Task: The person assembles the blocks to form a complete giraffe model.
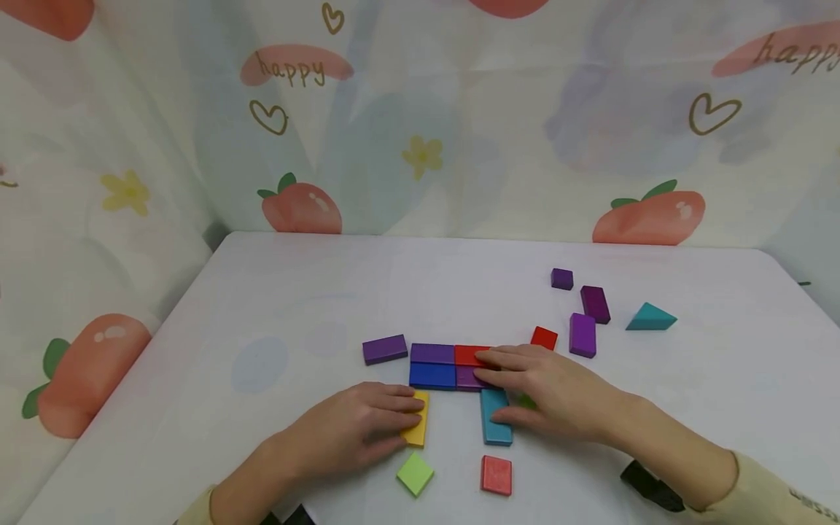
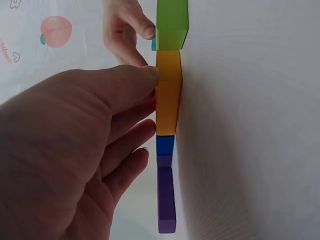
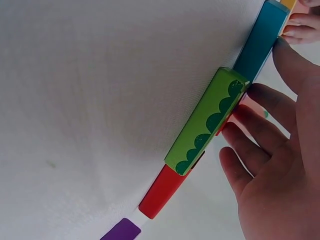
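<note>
Blocks lie flat against each other on the white table. A purple block (image 1: 432, 354), a blue block (image 1: 432, 376), a red block (image 1: 467, 355) and another purple block (image 1: 468, 378) form a two-row rectangle. Below its left end a yellow block (image 2: 168, 92) stands lengthwise, and my left hand (image 1: 364, 425) touches it with thumb and fingertips. Under the right end sits a teal block (image 1: 496, 423). My right hand (image 1: 558, 390) touches the teal block with its thumb, its fingers stretched over the red and purple blocks. A green block with dark scallops (image 3: 207, 125) is mostly hidden beneath that hand in the head view.
Near the front are a light green square block (image 1: 415, 475) and a red block (image 1: 496, 475). A purple block (image 1: 385, 350) lies left of the rectangle. Beyond my right hand are a red block (image 1: 544, 337), several purple blocks (image 1: 582, 335) and a teal triangle (image 1: 650, 318).
</note>
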The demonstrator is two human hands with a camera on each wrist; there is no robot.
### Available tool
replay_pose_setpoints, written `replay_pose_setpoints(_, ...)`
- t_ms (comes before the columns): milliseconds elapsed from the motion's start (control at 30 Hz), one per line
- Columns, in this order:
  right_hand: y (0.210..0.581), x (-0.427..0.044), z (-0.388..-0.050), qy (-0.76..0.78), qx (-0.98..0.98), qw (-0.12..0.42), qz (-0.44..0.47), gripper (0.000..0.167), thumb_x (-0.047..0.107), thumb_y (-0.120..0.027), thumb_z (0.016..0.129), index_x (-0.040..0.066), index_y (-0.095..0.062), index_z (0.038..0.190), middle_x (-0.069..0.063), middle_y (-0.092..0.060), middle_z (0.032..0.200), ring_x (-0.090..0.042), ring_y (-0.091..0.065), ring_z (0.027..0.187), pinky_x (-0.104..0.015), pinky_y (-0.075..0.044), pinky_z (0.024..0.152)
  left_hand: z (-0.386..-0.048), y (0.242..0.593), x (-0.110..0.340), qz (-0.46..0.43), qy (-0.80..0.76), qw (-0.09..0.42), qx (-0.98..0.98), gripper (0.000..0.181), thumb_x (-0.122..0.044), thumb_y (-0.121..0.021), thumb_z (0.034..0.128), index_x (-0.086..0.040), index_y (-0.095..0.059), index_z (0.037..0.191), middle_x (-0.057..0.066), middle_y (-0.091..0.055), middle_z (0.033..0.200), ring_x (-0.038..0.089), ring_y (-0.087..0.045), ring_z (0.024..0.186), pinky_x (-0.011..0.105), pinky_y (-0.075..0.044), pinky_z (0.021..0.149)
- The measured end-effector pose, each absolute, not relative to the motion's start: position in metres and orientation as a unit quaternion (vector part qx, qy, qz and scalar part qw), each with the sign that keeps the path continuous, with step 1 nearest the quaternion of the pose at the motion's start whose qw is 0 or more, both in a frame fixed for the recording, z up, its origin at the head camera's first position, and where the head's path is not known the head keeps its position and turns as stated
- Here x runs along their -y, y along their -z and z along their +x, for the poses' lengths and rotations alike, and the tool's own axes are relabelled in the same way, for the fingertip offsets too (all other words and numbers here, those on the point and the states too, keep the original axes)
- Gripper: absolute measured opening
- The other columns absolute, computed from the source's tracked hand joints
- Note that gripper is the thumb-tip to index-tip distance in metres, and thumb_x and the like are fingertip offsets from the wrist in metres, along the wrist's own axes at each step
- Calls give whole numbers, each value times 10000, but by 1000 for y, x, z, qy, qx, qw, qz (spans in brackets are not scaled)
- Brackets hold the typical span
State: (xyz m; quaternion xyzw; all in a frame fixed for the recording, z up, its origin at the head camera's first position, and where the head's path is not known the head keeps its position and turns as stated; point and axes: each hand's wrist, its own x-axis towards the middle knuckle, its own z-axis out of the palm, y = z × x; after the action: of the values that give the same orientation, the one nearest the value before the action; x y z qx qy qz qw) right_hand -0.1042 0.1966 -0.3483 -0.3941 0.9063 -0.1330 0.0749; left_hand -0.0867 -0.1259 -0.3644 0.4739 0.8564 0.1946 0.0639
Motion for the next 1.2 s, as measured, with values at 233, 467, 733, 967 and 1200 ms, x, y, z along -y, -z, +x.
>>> replay_pose_setpoints(233, 348, -196, -105, 132, -906, 76, -395, 621, 562, -614, 957, 159, -604, 1429, -47, -503, 1504, -311, -479, 1360, -522, -467, 1031, -88, 365, 124, 481, -175, 57, -857, 361, -250, -680, 990, -134, -683, 1332, -58, -636, 1344, 109, -530, 1306, 344, -440, 1075)
replay_pose_setpoints(467, 348, -197, -105, 132, -907, 76, -392, 625, 565, -617, 952, 159, -606, 1427, -50, -502, 1504, -322, -475, 1362, -528, -467, 1029, -88, 364, 122, 478, -173, 65, -859, 370, -240, -671, 996, -131, -670, 1349, -57, -631, 1354, 107, -520, 1315, 330, -424, 1088)
replay_pose_setpoints(733, 348, -196, -105, 127, -907, 76, -394, 628, 568, -609, 954, 155, -605, 1428, -50, -499, 1507, -320, -468, 1368, -530, -457, 1039, -88, 364, 123, 476, -175, 57, -860, 360, -234, -676, 991, -128, -680, 1335, -49, -642, 1341, 115, -533, 1302, 320, -429, 1081)
replay_pose_setpoints(967, 348, -195, -105, 128, -908, 81, -391, 633, 565, -618, 950, 152, -602, 1430, -57, -497, 1509, -324, -468, 1368, -526, -459, 1038, -88, 363, 123, 471, -175, 59, -863, 365, -235, -673, 994, -122, -674, 1341, -40, -641, 1344, 125, -532, 1305, 326, -428, 1084)
replay_pose_setpoints(1200, 348, -195, -105, 127, -908, 80, -392, 631, 566, -618, 950, 154, -605, 1427, -53, -499, 1507, -322, -470, 1366, -526, -460, 1037, -88, 363, 123, 470, -174, 59, -863, 367, -240, -674, 993, -123, -674, 1342, -35, -640, 1346, 127, -531, 1307, 323, -430, 1081)
